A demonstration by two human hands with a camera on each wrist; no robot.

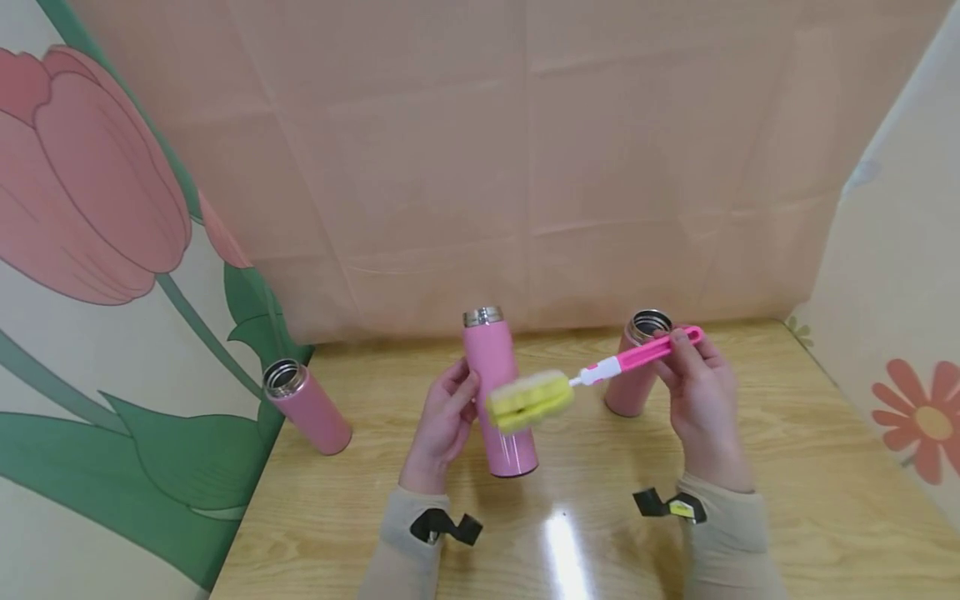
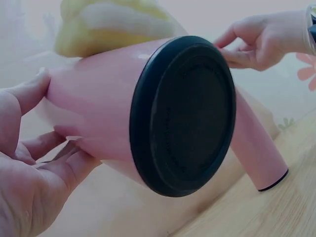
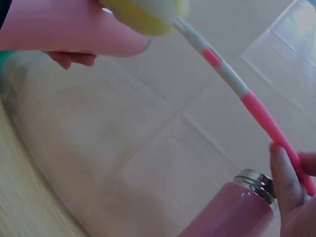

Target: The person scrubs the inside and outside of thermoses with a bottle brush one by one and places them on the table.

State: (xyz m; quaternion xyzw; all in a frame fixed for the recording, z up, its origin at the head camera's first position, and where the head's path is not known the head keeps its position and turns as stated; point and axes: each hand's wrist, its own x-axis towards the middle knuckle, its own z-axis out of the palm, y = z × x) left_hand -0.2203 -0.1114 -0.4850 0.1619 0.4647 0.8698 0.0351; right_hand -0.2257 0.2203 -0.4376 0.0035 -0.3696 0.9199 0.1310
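In the head view, your left hand (image 1: pixel 444 412) grips a bottle (image 1: pixel 491 354) at six o'clock, your right hand (image 1: pixel 701 396) a brush (image 1: pixel 597 372) at four. Only the left wrist view shows the bottle's underside (image 2: pixel 195 116); the sponge (image 1: pixel 529 401) is blurred.

Peach sheet (image 1: pixel 420 167) behind wooden table (image 1: pixel 825 500); tulip-painted wall (image 1: pixel 97 175) left.

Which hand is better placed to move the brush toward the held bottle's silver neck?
Likely the right hand: it grips the brush, whose yellow head is in front of the pink bottle. The left hand is occupied holding that bottle.
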